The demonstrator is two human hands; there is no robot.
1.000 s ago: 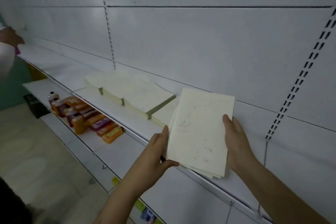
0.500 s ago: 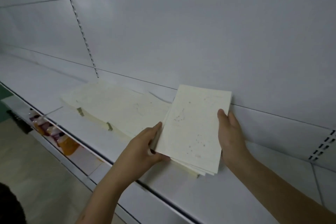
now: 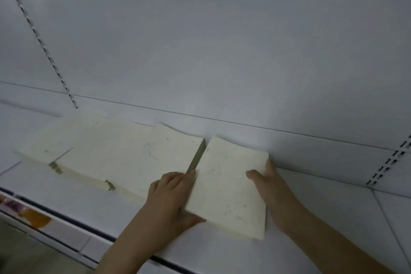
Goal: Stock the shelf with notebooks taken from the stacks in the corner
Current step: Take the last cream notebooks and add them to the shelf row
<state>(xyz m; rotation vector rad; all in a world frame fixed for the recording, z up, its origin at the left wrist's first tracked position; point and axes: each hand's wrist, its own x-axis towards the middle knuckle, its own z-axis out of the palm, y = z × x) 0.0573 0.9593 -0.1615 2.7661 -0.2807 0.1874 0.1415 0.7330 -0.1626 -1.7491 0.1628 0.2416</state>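
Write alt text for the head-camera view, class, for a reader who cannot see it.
Two bare hands set a stack of cream notebooks flat on a white shelf, the left hand and right hand gripping its sides. It lies right of more notebooks lined along the back panel.

A pale grey back panel (image 3: 222, 51), dimly lit, fills the far wall, crossed by thin dark seams, with slotted uprights (image 3: 42, 42) at left and far right, and orange goods (image 3: 33, 218) blurred at lower left.
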